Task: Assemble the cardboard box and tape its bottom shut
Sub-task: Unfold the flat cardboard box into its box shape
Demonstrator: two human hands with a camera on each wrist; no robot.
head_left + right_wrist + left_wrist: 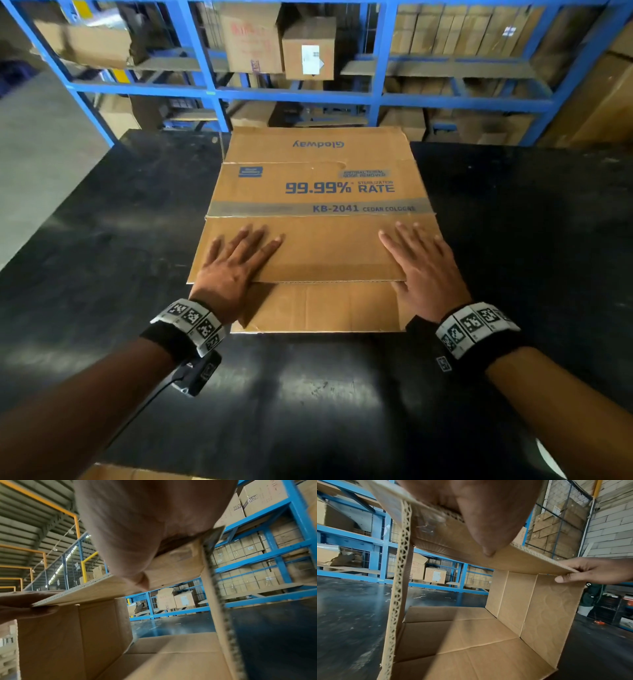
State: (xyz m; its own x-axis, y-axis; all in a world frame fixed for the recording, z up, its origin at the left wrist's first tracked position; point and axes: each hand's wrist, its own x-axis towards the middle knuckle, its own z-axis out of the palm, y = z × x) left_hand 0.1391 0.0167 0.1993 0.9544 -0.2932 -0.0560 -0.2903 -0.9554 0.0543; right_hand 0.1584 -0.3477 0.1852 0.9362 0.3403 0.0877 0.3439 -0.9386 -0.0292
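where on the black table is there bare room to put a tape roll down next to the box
Bare black table left of the cardboard box, bare again to its right, and a wide patch between the box's near edge and the person's forearms. Crowded: the box's near flap, gripped by the left hand and right hand.

A black counter (102, 240) fills the lower part of the head view — its dark surface is glossy, with pale reflections and fine scuffs. Small light scraps and scratch marks are seen on it in the left wrist view. One thing is carried directly: a brown cardboard box (318, 192), set near the far edge at the middle, printed side up with blue lettering "99.99% RATE" and "KB-2041". From the wrist views the box is seen opened into a tube, its lower panel lying flat on the counter — the near end open.
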